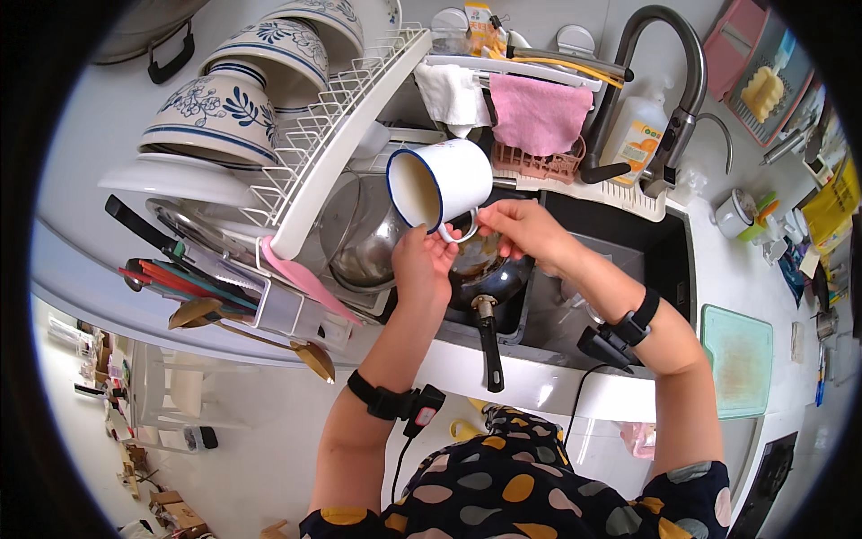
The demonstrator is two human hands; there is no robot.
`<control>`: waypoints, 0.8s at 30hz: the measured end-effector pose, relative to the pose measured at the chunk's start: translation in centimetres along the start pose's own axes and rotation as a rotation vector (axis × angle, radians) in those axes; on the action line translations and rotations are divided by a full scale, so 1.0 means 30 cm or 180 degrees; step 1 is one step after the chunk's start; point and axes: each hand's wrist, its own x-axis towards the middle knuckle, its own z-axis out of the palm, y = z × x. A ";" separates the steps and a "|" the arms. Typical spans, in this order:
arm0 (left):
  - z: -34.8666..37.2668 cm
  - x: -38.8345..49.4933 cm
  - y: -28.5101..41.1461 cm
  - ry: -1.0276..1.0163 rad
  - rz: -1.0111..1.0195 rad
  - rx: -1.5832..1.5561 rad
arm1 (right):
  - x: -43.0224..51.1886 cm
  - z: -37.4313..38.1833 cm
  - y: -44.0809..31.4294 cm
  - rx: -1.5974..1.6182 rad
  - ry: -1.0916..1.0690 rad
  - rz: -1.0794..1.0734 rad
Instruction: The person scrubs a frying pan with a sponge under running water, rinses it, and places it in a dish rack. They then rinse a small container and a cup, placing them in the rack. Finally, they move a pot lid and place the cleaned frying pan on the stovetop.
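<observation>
Over the sink I hold a white enamel mug [461, 176] with a dark blue rim, tilted so its mouth faces left. My left hand [425, 266] grips it from below, the thumb at the rim and the fingers by the handle. From the right, my right hand [524, 232] pinches the mug's handle [465, 234]; some of its fingertips are hidden. Beneath both hands a dark frying pan [495, 286] rests over the left part of the black sink [609, 246], its black handle pointing towards me.
To the left stands a white dish rack [350, 145] with blue-patterned bowls [209, 114]. A utensil holder [286, 306] and a lidded pot [363, 236] are near it. Behind are cloths [539, 111], a soap bottle [633, 138] and a tall faucet [693, 81]. A cutting board [737, 360] lies right.
</observation>
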 end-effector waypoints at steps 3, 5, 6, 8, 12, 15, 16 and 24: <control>0.011 0.037 -0.034 0.0113 -0.0100 -0.0246 | 0.027 0.041 0.012 0.0638 -0.0115 -0.0017; 0.020 0.060 -0.041 0.0166 -0.0193 -0.0482 | 0.067 0.065 0.016 0.0581 0.0060 -0.0255; 0.021 0.070 -0.038 0.0139 -0.0227 -0.0546 | 0.085 0.073 0.019 0.0617 0.0174 -0.0508; 0.027 0.089 -0.030 0.0157 -0.0244 -0.0714 | 0.127 0.082 0.019 -0.0115 0.0932 -0.0958; 0.048 0.144 0.003 0.0078 -0.0355 -0.1149 | 0.183 0.060 0.023 0.0673 0.0664 -0.0213; 0.070 0.185 0.033 0.0128 -0.0325 -0.1298 | 0.259 0.044 0.004 0.1371 0.0079 0.0060; 0.078 0.194 0.041 0.0134 -0.0272 -0.1281 | 0.289 0.034 -0.005 0.1546 -0.0064 0.0053; 0.048 0.135 0.087 -0.0178 0.0298 0.0272 | 0.592 0.040 -0.048 0.0972 0.0513 -0.0253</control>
